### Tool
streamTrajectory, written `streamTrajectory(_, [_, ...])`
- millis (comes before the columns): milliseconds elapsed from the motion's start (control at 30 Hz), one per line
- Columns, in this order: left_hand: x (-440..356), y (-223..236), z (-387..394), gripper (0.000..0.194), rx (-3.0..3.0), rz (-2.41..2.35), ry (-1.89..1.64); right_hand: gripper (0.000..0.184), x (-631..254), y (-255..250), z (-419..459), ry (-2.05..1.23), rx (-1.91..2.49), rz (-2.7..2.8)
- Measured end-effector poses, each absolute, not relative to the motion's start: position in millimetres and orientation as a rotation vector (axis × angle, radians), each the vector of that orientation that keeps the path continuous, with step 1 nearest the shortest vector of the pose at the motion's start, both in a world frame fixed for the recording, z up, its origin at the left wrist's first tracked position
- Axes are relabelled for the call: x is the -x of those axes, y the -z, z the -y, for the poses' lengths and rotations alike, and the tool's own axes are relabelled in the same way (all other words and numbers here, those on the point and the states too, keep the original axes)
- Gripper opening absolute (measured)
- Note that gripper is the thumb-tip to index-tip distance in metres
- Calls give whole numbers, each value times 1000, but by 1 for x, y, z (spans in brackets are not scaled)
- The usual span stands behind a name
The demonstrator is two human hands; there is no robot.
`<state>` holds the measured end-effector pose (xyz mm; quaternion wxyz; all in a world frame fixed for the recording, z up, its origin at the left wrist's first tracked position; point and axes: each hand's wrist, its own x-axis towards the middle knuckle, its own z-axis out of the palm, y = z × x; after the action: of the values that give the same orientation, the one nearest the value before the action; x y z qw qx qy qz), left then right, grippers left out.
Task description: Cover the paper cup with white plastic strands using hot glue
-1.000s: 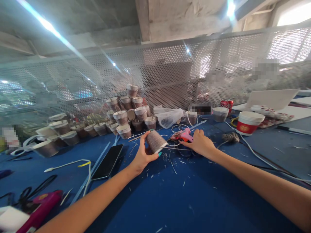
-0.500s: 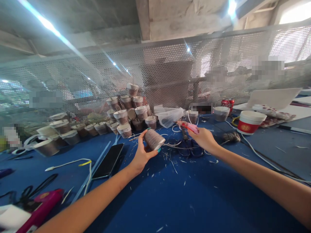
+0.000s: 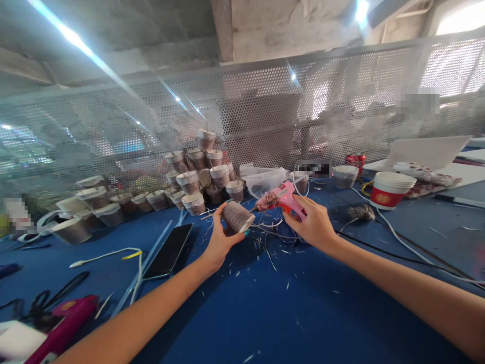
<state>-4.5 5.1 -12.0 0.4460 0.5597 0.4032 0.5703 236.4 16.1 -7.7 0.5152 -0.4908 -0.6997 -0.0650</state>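
My left hand (image 3: 217, 240) is closed round a small cup wrapped in brown twine (image 3: 236, 216), held on its side above the blue table (image 3: 265, 303). My right hand (image 3: 312, 225) grips a pink hot glue gun (image 3: 282, 197), its nozzle pointing left toward the top edge of the cup. Loose twine strands (image 3: 273, 233) trail on the table between both hands.
A stack of finished twine-wrapped cups (image 3: 199, 174) stands behind, more cups (image 3: 94, 202) at left. A black phone (image 3: 169, 251), scissors (image 3: 49, 298), a second magenta glue gun (image 3: 64, 326), a red paper cup (image 3: 390, 191), a soda can (image 3: 355, 161), a ball of twine (image 3: 358, 213) and cables lie around. A perforated metal screen backs the table.
My right hand picked the pink glue gun off the table, raised it and turned its nozzle toward the cup. My left hand shifted the cup slightly up and left.
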Motion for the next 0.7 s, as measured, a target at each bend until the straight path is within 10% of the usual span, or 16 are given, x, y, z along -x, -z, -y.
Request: streamTrajectory(700, [1,10,-4,92,-1341,-1004,-1408,34,-237,13,-15,245,1099,1796])
